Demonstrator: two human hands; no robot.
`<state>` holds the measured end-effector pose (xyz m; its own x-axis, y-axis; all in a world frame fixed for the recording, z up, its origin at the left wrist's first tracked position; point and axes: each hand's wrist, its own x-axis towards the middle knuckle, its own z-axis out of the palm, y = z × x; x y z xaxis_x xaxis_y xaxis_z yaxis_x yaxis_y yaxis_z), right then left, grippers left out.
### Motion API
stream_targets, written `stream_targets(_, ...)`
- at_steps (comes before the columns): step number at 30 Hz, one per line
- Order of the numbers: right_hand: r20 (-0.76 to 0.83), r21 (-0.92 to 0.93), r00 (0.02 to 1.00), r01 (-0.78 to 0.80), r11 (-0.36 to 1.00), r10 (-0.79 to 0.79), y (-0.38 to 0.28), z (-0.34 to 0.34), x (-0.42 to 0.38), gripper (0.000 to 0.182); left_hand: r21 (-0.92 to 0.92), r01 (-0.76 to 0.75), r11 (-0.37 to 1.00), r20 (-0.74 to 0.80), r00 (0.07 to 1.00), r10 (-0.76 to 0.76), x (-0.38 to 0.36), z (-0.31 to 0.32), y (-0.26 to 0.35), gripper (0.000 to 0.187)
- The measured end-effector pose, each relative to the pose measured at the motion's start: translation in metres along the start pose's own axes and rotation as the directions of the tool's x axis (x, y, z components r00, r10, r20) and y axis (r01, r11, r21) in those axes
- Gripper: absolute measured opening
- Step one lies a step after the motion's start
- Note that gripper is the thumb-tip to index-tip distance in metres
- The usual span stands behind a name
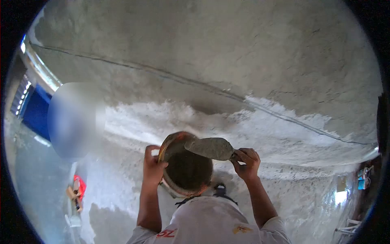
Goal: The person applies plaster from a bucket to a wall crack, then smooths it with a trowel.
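My left hand [153,167] grips the rim of a round bucket [188,191] at its left side, tilting it a little in front of my body. Dark wet mortar [185,168] lies inside. In my right hand [247,163] is a trowel [211,148], held by its handle, with fingers wrapped round it. The trowel's blade is coated in grey mortar and reaches leftward over the bucket's mouth. Its tip lies above the mortar; whether it touches cannot be made out.
Ahead rises a wall [203,44] with grey plaster above and a paler rough band [162,122] below. A dark cable [195,83] runs slantwise across it. A red item [80,188] lies on the left floor. My shoe [219,188] shows below the bucket. Metal legs [348,227] stand at lower right.
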<state>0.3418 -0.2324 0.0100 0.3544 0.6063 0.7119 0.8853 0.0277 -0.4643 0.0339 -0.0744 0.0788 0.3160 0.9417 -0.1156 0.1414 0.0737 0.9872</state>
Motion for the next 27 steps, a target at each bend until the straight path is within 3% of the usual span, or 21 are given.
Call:
stream_targets(2, 0.11, 0.133, 0.993, -0.046, 0.99, 0.031, 0.006, -0.034, 0.018, 0.04, -0.004, 0.04, 0.999, -0.002, 0.999, -0.04, -0.002, 0.004, -0.009, 0.064)
stream_targets(5, 0.21, 0.092, 0.978, -0.021, 0.996, 0.001, 0.014, -0.087, 0.056, 0.04, 0.024, -0.009, 1.0, 0.012, 1.0, 0.009, 0.001, 0.005, -0.031, 0.062)
stream_targets(6, 0.2, 0.077, 0.976, 0.072, 0.994, -0.087, 0.015, -0.105, 0.072, 0.041, 0.025, -0.009, 1.0, 0.009, 1.0, 0.008, 0.002, 0.007, -0.037, 0.061)
stream_targets(12, 0.301, -0.251, 0.952, 0.131, 0.959, -0.052, 0.019, -0.163, 0.139, 0.032, -0.008, -0.059, 0.998, 0.003, 0.998, 0.059, -0.004, 0.015, -0.059, 0.052)
stream_targets(13, 0.309, -0.259, 0.949, 0.146, 0.955, -0.061, 0.018, -0.167, 0.15, 0.032, -0.025, -0.058, 0.998, 0.001, 0.998, 0.058, -0.003, 0.016, -0.062, 0.052)
stream_targets(15, 0.384, -0.436, 0.922, 0.227, 0.871, -0.047, 0.012, -0.171, 0.169, 0.032, 0.203, -0.046, 0.978, -0.042, 0.998, 0.056, -0.002, 0.013, -0.07, 0.051)
stream_targets(16, 0.424, -0.465, 0.906, 0.199, 0.863, 0.02, 0.006, -0.173, 0.178, 0.033, 0.191, -0.046, 0.98, -0.042, 0.998, 0.055, -0.001, 0.014, -0.074, 0.051)
stream_targets(24, 0.54, -0.526, 0.842, 0.353, 0.774, -0.017, -0.006, -0.164, 0.209, 0.03, 0.312, -0.071, 0.947, -0.073, 0.992, 0.099, 0.001, 0.011, -0.086, 0.051)
stream_targets(27, 0.557, -0.537, 0.83, 0.387, 0.75, -0.029, -0.006, -0.157, 0.215, 0.028, 0.236, -0.115, 0.965, -0.09, 0.986, 0.139, 0.003, 0.01, -0.091, 0.05)
